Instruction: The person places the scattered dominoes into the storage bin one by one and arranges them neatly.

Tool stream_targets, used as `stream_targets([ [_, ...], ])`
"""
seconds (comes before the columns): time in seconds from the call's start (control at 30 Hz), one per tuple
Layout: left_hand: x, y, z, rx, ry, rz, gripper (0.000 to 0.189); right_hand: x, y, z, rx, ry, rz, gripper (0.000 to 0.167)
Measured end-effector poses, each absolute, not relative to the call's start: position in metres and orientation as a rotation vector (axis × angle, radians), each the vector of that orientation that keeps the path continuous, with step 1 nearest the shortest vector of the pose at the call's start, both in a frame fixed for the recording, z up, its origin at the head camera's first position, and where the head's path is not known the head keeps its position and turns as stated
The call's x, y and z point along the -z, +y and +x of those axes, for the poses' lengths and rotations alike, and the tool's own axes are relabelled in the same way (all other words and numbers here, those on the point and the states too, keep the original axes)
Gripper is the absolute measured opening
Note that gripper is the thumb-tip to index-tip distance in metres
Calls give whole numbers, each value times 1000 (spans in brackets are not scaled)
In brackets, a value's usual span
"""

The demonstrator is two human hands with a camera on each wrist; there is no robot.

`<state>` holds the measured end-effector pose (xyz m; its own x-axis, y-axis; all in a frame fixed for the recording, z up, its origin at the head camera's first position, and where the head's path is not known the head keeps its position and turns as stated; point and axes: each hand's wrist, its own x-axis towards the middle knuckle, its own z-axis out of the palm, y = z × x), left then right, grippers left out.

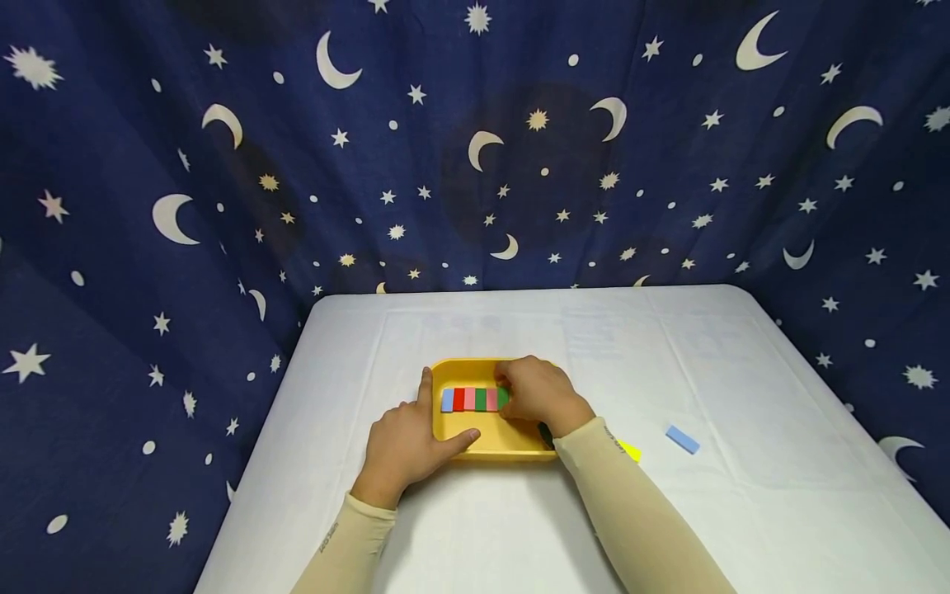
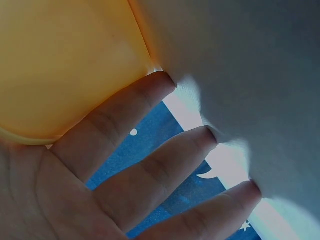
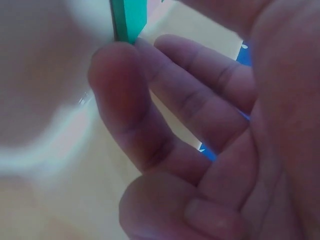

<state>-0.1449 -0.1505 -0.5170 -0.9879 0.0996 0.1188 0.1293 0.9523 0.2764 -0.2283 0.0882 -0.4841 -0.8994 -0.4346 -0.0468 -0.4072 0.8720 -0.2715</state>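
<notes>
A yellow tray (image 1: 493, 454) sits on the white-covered table. Inside it, small rectangular blocks stand side by side in a row: a blue block (image 1: 448, 400), a red block (image 1: 458, 400), a pink block (image 1: 470, 399), a green one, another pink one and, at the right end, a green block (image 1: 504, 397). My right hand (image 1: 540, 391) pinches this end block, which shows at the fingertips in the right wrist view. My left hand (image 1: 406, 445) rests against the tray's left side, fingers straight along the outside, thumb reaching over the front rim.
A dark block (image 1: 546, 435) lies at the tray's right end, partly covered by my right wrist. Outside the tray, a yellow block (image 1: 632, 451) shows beside the right sleeve, and a light blue block (image 1: 683, 439) lies farther right. A starry blue curtain (image 1: 416, 190) hangs behind the table.
</notes>
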Motion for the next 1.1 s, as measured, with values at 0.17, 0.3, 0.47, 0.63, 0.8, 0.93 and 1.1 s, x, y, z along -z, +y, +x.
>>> stream_targets([
  [0.17, 517, -149, -145, 440, -3000, -179, 142, 481, 89, -226, 385, 2932, -655, 47],
  [0.3, 516, -149, -145, 440, -2992, -187, 141, 476, 89, -223, 395, 2919, -639, 48],
  [0.47, 516, -147, -144, 445, -2982, -197, 141, 474, 89, -220, 365, 2914, -620, 49],
  [0.63, 516, -147, -143, 452, -2984, -203, 141, 467, 91, -216, 307, 2906, -602, 61],
  [0.8, 515, -148, -143, 436, -2990, -194, 140, 456, 95, -212, 313, 2891, -589, 70],
  [0.93, 515, -149, -143, 442, -2989, -189, 140, 448, 101, -206, 324, 2897, -587, 71],
  [1.1, 515, -150, -142, 461, -3004, -184, 141, 439, 110, -192, 348, 2923, -604, 70],
])
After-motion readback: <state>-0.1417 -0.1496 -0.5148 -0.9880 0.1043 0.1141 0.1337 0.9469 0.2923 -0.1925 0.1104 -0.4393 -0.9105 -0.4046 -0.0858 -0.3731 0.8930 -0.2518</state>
